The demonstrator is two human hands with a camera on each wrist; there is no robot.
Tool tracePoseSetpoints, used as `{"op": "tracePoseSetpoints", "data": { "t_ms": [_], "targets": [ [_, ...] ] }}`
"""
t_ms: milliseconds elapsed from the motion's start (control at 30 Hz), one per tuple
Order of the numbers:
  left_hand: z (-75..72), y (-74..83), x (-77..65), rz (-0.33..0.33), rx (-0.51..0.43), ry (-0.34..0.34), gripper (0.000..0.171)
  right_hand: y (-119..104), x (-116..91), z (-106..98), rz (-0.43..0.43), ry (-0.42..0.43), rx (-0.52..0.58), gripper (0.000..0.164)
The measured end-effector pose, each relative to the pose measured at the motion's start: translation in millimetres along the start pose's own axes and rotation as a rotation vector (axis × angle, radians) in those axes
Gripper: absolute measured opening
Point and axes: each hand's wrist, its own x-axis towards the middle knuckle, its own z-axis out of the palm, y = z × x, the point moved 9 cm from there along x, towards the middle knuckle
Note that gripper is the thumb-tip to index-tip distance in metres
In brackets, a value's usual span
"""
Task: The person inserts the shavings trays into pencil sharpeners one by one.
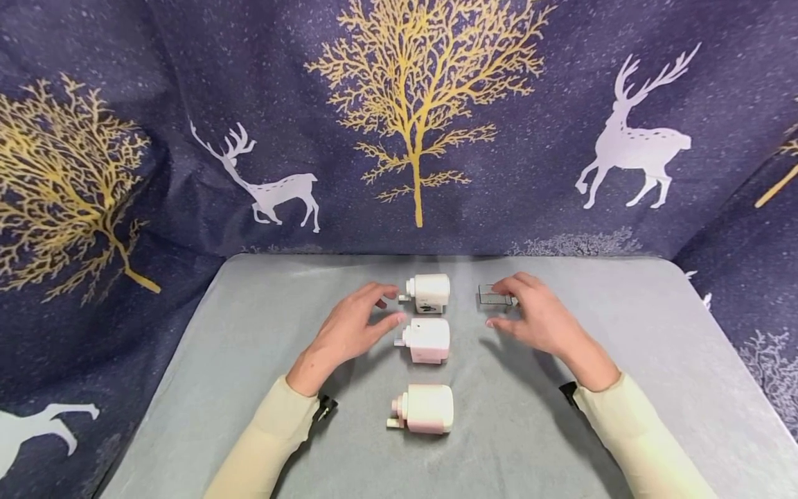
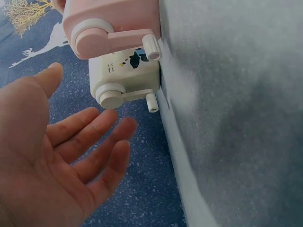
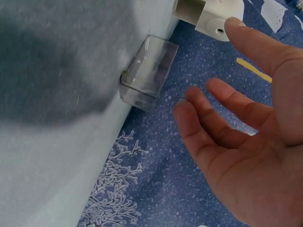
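At the back of the row stands a white crank pencil sharpener with a dark printed picture, its handle facing left. My left hand is beside that handle, fingers spread and holding nothing; the left wrist view shows a gap to the crank. A clear plastic drawer lies on the table to the right of the white sharpener. Loosely bent, the fingers of my right hand are around the drawer's right end without gripping it. In the right wrist view, an open rectangular recess shows in the white sharpener.
A pink crank sharpener stands just in front of the white one. Nearer the front is another pale pink sharpener. All stand on a grey-covered table, with a dark blue patterned cloth hanging behind it.
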Motion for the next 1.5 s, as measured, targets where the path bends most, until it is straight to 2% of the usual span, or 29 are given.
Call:
{"op": "tracePoseSetpoints", "data": {
  "t_ms": [100, 267, 467, 633, 900, 1167, 1300, 1500],
  "targets": [
    [-1.3, -1.0, 3.7, -0.007, 0.008, 0.010, 0.056, 6, 0, -3, 0.021, 0.016, -0.041, 0.060],
    [1.2, -4.5, 10.4, -0.022, 0.020, 0.001, 0.059, 15, 0, -3, 0.062, 0.015, -0.047, 0.065],
    [7.6, -10.4, 19.0, -0.038, 0.016, -0.020, 0.065, 19, 1, 0, 0.056, -0.027, -0.034, 0.075],
    [12.4, -12.2, 26.7, -0.042, 0.017, -0.041, 0.070, 27, 2, 4, 0.092, -0.075, -0.037, 0.082],
    [20.0, -10.1, 34.9, -0.023, -0.002, -0.056, 0.061, 39, 5, 9, 0.118, -0.106, -0.026, 0.080],
    [28.7, -12.8, 38.1, -0.024, -0.013, -0.078, 0.065, 49, 7, 16, 0.150, -0.151, 0.021, 0.077],
    [31.0, -14.0, 39.6, -0.030, -0.013, -0.085, 0.067, 52, 8, 19, 0.165, -0.177, 0.035, 0.071],
    [31.1, -14.4, 42.8, -0.017, -0.030, -0.065, 0.061, 53, 9, 19, 0.148, -0.165, 0.032, 0.062]
  ]
}}
